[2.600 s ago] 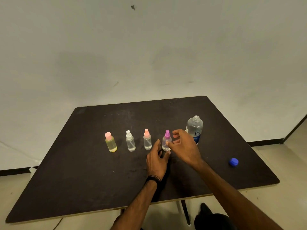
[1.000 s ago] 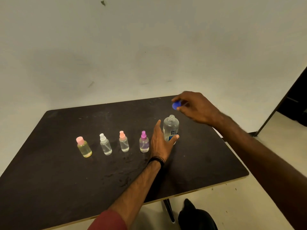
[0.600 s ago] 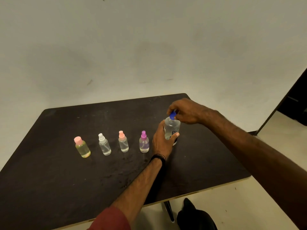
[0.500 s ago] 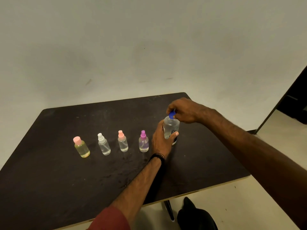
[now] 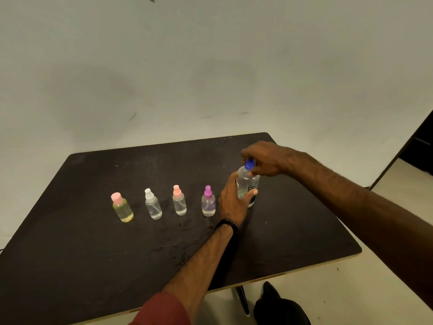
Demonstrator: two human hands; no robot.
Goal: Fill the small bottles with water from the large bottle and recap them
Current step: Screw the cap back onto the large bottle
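Note:
The large clear bottle (image 5: 248,184) stands upright on the dark table (image 5: 93,254), at the right end of a row. My left hand (image 5: 233,200) grips its body from the left. My right hand (image 5: 264,160) pinches the blue cap (image 5: 249,164) sitting on the bottle's neck. To the left stand several capped small bottles: a purple-topped spray bottle (image 5: 208,201), an orange-topped one (image 5: 179,201), a white-topped one (image 5: 152,204) and a yellowish bottle with a pink cap (image 5: 121,208).
The table's right edge (image 5: 346,231) and near edge drop to a pale floor. A dark shoe (image 5: 276,303) and a table leg show below the near edge. A plain wall rises behind the table.
My right hand picked up the blue cap from the table's right side and brought it onto the large bottle's neck. My left hand moved from the purple-topped bottle to grip the large bottle.

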